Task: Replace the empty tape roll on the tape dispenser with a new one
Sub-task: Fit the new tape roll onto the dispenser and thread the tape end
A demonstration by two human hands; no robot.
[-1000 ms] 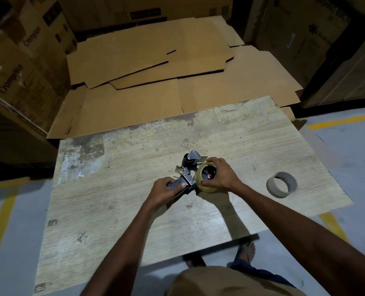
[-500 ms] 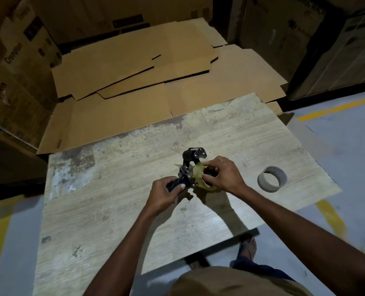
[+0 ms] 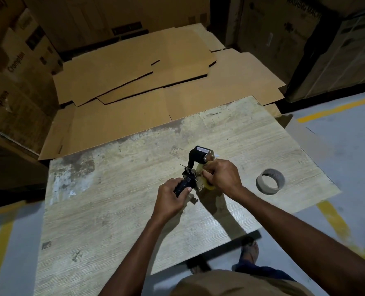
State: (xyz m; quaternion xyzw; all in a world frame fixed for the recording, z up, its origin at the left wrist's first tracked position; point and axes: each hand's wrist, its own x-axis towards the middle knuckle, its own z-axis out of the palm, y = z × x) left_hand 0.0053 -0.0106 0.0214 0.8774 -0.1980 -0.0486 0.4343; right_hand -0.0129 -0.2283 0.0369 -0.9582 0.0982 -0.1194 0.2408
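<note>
Above the table (image 3: 117, 221), left hand (image 3: 170, 199) grips the tape dispenser (image 3: 195, 169) handle; right hand (image 3: 223, 176) pinches the new tape roll (image 3: 205, 185) mounted on it. Empty tape core (image 3: 270, 181) lies apart to the right.

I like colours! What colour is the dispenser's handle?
Black handle, head view, gripped by left hand.

The right hand (image 3: 223, 177) covers most of the new tape roll (image 3: 205, 184). The left hand (image 3: 170, 198) hides the tape dispenser (image 3: 193, 167) handle.
</note>
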